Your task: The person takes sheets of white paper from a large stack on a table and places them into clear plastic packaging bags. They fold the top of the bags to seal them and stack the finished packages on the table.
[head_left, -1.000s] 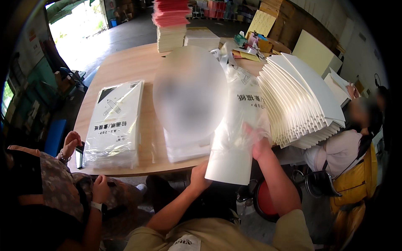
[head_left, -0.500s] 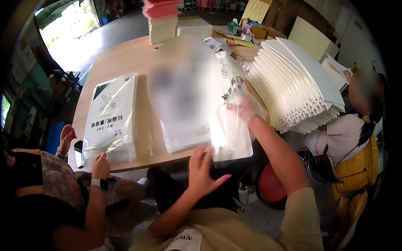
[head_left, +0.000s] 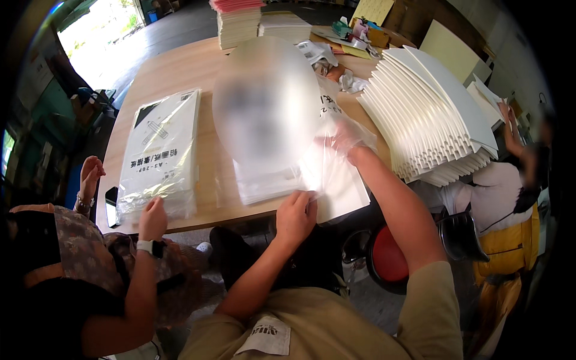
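Middle stack [head_left: 264,183] mostly blurred out; right hand [head_left: 347,138], fingers indistinct, grips clear bag [head_left: 327,120].

Dark lettering [head_left: 153,161] marks the bagged paper pack [head_left: 161,129], the clear bag [head_left: 329,120] and the shirt patch [head_left: 264,339].

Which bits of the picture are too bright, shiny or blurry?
Head view: the doorway glares white; same view: the wrapped pack at left has shiny streaks; same view: a blurry oval hides the picture's middle, and the right hand looks hazy.
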Available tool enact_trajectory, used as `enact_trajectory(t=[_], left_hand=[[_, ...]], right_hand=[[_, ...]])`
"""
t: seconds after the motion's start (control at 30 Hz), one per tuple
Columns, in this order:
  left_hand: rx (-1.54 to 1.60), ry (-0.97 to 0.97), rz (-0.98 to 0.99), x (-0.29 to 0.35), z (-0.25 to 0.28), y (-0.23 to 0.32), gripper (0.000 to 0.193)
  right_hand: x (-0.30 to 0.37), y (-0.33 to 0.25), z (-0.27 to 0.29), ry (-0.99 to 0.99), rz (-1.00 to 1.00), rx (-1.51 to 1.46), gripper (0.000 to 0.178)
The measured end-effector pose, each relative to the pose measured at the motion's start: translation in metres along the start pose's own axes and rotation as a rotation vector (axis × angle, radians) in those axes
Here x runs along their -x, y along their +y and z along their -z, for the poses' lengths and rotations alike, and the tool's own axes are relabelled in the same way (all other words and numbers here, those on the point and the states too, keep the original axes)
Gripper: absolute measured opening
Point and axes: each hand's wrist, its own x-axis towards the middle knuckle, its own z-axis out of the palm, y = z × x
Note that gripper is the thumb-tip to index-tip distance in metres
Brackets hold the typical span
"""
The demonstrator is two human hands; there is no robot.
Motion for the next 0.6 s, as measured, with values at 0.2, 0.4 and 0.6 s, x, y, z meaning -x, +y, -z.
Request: enact_trajectory(t=[0.2,0.4,0.6], left_hand=[[0.016,0.192,-0.251,-0.017,0.019,0.032,0.010],[0.065,0.085,-0.275,-0.005,0.015,0.034,0.013],[0.117,0.034,-0.080,0.018,0.011,0.016,0.012]], right_hand=[[-0.021,0.024,-0.005,0.102,-0.023,0.658,0.075],[-0.045,0.055,-0.015,-0.025,0.111,1.020,0.070],[-0.007,-0.013,-0.024,-0.110,-0.044,0.641,0.067]])
